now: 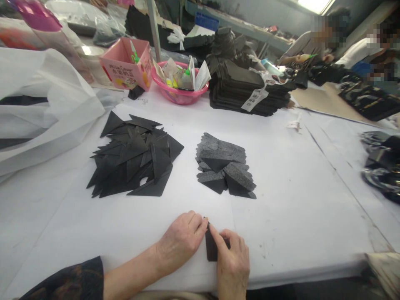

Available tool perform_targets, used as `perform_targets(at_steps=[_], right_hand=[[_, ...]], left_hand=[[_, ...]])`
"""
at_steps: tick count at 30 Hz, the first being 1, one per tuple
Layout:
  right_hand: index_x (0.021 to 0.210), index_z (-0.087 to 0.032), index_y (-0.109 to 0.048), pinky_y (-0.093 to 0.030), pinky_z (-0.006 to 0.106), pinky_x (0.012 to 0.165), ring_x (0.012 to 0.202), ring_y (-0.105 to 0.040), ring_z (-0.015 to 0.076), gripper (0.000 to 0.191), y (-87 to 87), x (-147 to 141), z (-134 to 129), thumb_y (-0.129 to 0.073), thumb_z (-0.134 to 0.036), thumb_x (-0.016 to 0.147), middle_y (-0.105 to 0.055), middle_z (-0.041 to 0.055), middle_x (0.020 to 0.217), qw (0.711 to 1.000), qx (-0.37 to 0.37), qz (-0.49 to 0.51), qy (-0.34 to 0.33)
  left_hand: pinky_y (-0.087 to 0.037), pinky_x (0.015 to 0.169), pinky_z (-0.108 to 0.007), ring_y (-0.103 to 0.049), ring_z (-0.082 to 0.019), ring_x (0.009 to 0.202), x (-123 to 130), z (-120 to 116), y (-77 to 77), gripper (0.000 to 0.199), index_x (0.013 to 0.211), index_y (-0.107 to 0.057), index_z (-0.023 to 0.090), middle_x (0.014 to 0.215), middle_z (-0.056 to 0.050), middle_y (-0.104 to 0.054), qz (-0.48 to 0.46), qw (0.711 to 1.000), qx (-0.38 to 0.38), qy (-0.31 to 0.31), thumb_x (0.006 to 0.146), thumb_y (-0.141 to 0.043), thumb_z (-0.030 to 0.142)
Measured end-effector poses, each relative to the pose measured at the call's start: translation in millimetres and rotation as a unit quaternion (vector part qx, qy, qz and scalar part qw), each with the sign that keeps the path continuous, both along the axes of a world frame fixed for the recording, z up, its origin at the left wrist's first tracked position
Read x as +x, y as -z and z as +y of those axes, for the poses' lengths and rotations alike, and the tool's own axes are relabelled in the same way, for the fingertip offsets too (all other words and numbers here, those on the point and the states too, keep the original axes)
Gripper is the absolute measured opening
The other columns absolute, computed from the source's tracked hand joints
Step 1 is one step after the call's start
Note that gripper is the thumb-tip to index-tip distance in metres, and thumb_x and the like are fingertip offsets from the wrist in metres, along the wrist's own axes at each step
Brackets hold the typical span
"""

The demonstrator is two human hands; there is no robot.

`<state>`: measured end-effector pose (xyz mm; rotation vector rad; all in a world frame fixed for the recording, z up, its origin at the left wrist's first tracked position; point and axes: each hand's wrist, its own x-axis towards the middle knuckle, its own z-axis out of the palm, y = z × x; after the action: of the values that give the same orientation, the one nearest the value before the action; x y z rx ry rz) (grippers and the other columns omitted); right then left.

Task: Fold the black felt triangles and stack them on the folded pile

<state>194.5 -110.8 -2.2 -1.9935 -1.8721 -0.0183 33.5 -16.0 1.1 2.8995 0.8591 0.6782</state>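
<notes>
A small black piece (211,248) lies at the bottom centre of the frame, between the two hands and partly covered by the right one. The left hand (184,233) is narrow, its fingertips closed on the piece's top end; the right hand (233,260) holds it from the right side, thumb laid along it towards that same end, fingers curled

Just above, at the centre, sits a layered pile of grey-faced black pieces (221,150); left of centre is a larger, loose heap of pointed black pieces (131,158). Both rest on the white table surface (281,225)

In the upper left, a pink box (109,64) carries lettering that seems to read "Milk Cover", with Chinese characters beneath. Beside it stands a pink basin (181,98) holding papers and small bottles. Right of that, a tied black stack (243,89) bears a white tag (254,100), its marks too blurred to read. Two people (331,31) show at upper right
</notes>
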Motion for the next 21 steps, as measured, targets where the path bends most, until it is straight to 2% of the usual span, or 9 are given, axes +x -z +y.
perform_targets(at_steps=[4, 9, 12, 17, 21], right_hand=[[0.126, -0.033, -0.063, -0.042, 0.032, 0.074, 0.084, -0.054, 0.0188, 0.035, 0.6, -6.4, 4.5, -0.037, -0.029, 0.103, -0.058, 0.0061, 0.093, 1.0, 0.008, -0.008, 0.0], [0.126, -0.031, -0.063, -0.041, 0.034, 0.077, 0.083, -0.054, 0.0191, 0.037, 1.1, -20.2, 11.5, -0.034, -0.026, 0.103, -0.058, 0.0068, 0.092, 0.999, 0.01, -0.012, 0.032], [0.129, -0.031, -0.061, -0.039, 0.034, 0.074, 0.08, -0.053, 0.0185, 0.037, -0.2, -22.3, 12.6, -0.033, -0.028, 0.104, -0.058, 0.0061, 0.09, 0.999, 0.006, -0.023, 0.032], [0.123, -0.024, -0.063, -0.041, 0.033, 0.079, 0.084, -0.056, 0.0179, 0.031, -4.2, -13.0, 7.9, -0.041, -0.029, 0.103, -0.063, 0.0054, 0.095, 0.999, 0.038, -0.01, 0.008], [0.118, -0.021, -0.065, -0.042, 0.031, 0.082, 0.088, -0.056, 0.0173, 0.024, -5.1, 0.2, -1.1, -0.05, -0.021, 0.1, -0.064, 0.005, 0.097, 0.997, 0.069, 0.009, -0.032]], left_hand=[[-0.053, 0.06, -0.038, -0.056, -0.023, 0.074, -5.8, 10.9, -3.1, 0.021, 0.111, -0.06, 0.004, 0.084, -0.009, -0.056, 0.011, 1.0, -0.01, 0.022, 0.096, -0.044, 0.006], [-0.055, 0.086, -0.043, -0.055, -0.029, 0.11, -11.4, 23.0, -2.5, 0.024, 0.112, -0.06, 0.002, 0.113, -0.018, -0.06, -0.02, 0.997, 0.013, 0.069, 0.097, -0.041, 0.004], [-0.055, 0.091, -0.039, -0.057, -0.025, 0.108, -12.1, 23.6, 1.0, 0.023, 0.11, -0.061, 0.002, 0.11, -0.016, -0.063, -0.048, 0.993, 0.014, 0.104, 0.099, -0.041, 0.007], [-0.056, 0.092, -0.039, -0.059, -0.026, 0.108, -13.6, 18.1, -0.7, 0.028, 0.117, -0.06, 0.001, 0.115, -0.016, -0.063, -0.026, 0.995, 0.004, 0.094, 0.098, -0.039, 0.005], [-0.055, 0.091, -0.039, -0.059, -0.027, 0.109, -15.2, 17.1, -6.0, 0.029, 0.118, -0.061, 0.003, 0.116, -0.015, -0.063, -0.012, 0.996, 0.0, 0.091, 0.099, -0.04, 0.007]])
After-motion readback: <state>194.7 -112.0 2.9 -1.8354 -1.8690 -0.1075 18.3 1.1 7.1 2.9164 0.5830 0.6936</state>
